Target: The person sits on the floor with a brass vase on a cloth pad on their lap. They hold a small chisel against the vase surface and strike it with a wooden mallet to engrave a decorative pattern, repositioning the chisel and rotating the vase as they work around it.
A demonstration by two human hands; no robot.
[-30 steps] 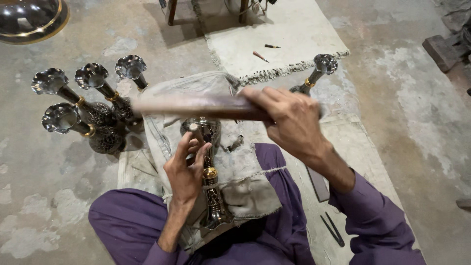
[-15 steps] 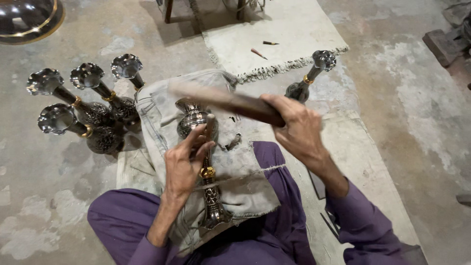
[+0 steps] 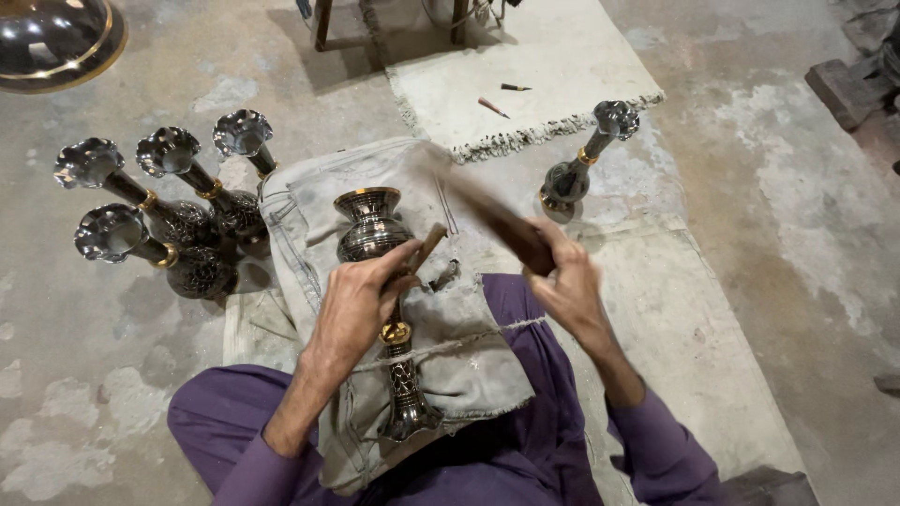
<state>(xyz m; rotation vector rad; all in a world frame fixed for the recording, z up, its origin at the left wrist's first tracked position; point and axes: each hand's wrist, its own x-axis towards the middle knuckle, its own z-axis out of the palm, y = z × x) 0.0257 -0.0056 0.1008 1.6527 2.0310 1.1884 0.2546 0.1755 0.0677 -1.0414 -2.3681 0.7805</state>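
Observation:
A dark engraved metal vase (image 3: 386,328) with a gold collar lies on a grey cloth (image 3: 412,281) across my lap, base pointing away from me. My left hand (image 3: 361,305) rests on the vase's middle and pinches a small wooden-handled chisel (image 3: 427,249) against it. My right hand (image 3: 565,281) grips a brown wooden mallet (image 3: 495,223), raised and blurred just right of the chisel. My legs are in purple trousers.
Several similar vases with fluted mouths (image 3: 159,211) stand on the concrete floor to the left. One more vase (image 3: 586,159) stands right of the cloth. A white mat (image 3: 525,66) ahead carries two small tools (image 3: 492,105). A large dark bowl (image 3: 56,37) sits top left.
The mallet has swung down and to the right from a level position above the vase. My left hand stayed on the vase with the chisel.

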